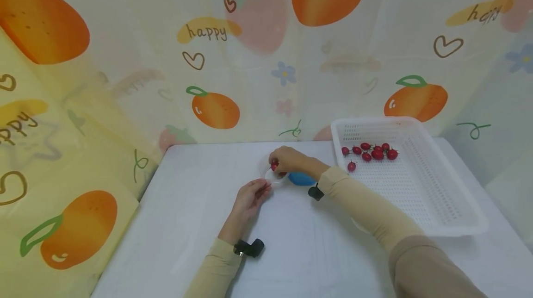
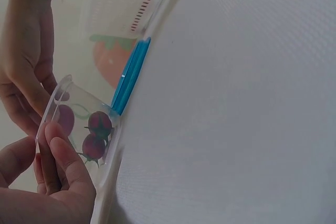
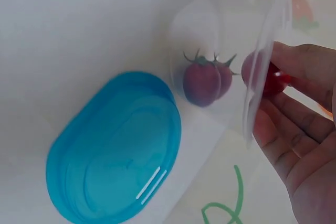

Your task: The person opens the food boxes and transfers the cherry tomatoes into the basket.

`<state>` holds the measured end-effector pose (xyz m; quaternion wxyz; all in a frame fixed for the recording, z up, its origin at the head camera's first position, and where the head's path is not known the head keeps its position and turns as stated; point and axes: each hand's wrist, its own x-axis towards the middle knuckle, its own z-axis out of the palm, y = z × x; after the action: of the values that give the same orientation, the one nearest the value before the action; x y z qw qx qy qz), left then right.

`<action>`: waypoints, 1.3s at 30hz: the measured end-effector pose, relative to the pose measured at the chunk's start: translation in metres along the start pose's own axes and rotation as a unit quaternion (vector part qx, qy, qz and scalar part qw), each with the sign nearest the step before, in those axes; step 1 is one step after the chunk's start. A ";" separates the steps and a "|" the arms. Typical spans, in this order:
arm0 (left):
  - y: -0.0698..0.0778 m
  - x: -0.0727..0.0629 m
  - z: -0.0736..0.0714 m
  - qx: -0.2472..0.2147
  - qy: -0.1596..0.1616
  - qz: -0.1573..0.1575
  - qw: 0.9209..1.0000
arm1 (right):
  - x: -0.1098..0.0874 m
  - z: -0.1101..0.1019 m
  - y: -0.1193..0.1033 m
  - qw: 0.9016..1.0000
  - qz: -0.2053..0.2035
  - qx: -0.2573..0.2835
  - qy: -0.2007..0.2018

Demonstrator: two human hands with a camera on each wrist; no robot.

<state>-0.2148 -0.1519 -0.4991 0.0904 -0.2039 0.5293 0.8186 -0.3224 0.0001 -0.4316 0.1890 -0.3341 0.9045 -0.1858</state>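
Observation:
A clear plastic container (image 2: 84, 95) stands on the table with cherry tomatoes (image 3: 202, 83) inside, seen through its wall. My left hand (image 1: 250, 196) pinches the container's rim between thumb and fingers. Over the container's mouth, my right hand (image 1: 289, 160) holds a cherry tomato (image 3: 277, 80) in its fingertips, partly below the rim. A blue lid (image 3: 113, 150) lies on the table beside the container; in the head view the right forearm partly covers it.
At the right stands a white slotted basket (image 1: 454, 196) with several cherry tomatoes (image 1: 377, 154) near its far left corner. A white cloth covers the table (image 1: 166, 242). A fruit-print curtain (image 1: 258, 76) hangs behind.

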 end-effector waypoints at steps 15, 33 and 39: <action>-0.002 -0.001 -0.001 0.005 -0.003 -0.001 1.000 | -0.022 -0.025 0.001 0.999 -0.039 -0.010 0.035; -0.003 -0.001 0.000 0.010 0.004 -0.003 1.000 | -0.053 -0.068 0.008 0.996 -0.022 -0.027 0.087; -0.002 -0.001 0.000 0.010 0.004 -0.004 1.000 | -0.065 -0.081 0.014 0.993 -0.020 -0.030 0.111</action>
<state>-0.2132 -0.1512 -0.5010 0.0936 -0.2089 0.5372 0.8118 -0.3220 0.0711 -0.3547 0.0741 -0.3348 0.9183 -0.1981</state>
